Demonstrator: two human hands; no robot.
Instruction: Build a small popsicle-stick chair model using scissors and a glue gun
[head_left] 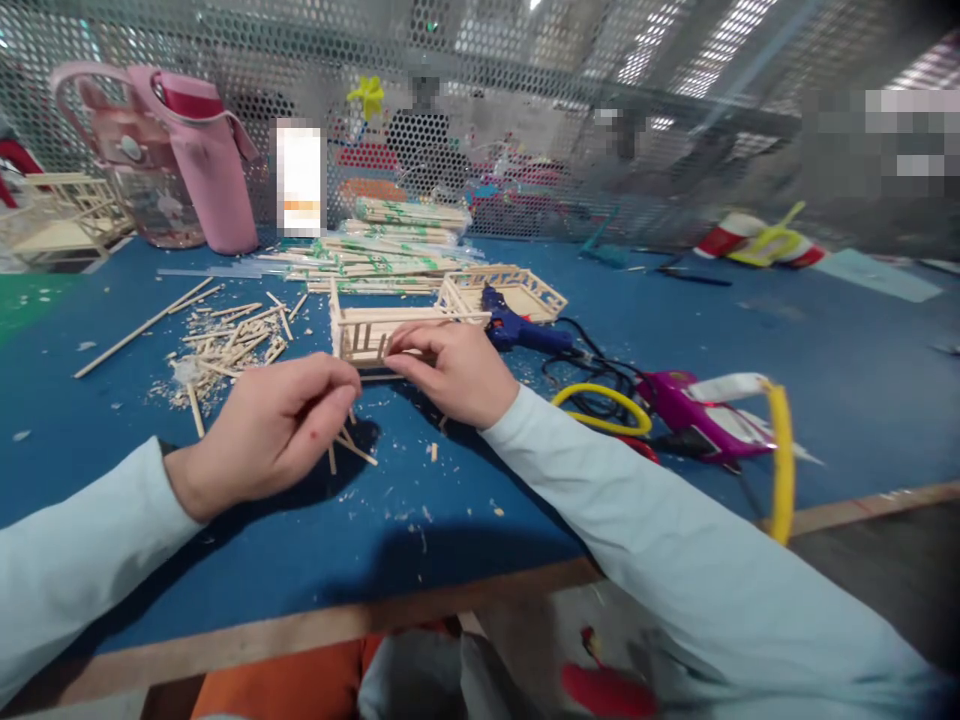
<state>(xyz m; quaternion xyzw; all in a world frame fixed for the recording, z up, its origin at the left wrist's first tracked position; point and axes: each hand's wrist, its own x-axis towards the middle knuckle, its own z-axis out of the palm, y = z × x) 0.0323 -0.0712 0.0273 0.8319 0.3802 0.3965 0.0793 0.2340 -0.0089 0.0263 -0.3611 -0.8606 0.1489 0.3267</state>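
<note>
A small model of glued wooden sticks (405,320), with railings and short uprights, stands on the blue table in front of me. My right hand (457,370) reaches over its near side, thumb and fingertips pinched at the railing beside the uprights. Close to the model's front left corner is my left hand (281,425), its fingers curled and the thumb pressed to the index finger. Whatever lies inside that grip is hidden. Several short loose sticks (356,447) show below and between the hands. Behind my right hand, a blue glue gun (525,325) rests against a second stick-built piece (544,295).
Cut sticks and shavings (232,345) are heaped at left. Packaged stick bundles (397,245) lie behind the model. A pink bottle (210,160) and a clear pink bottle (154,190) stand back left. At right lie yellow-handled pliers (604,408), black cable and a purple tool (697,415).
</note>
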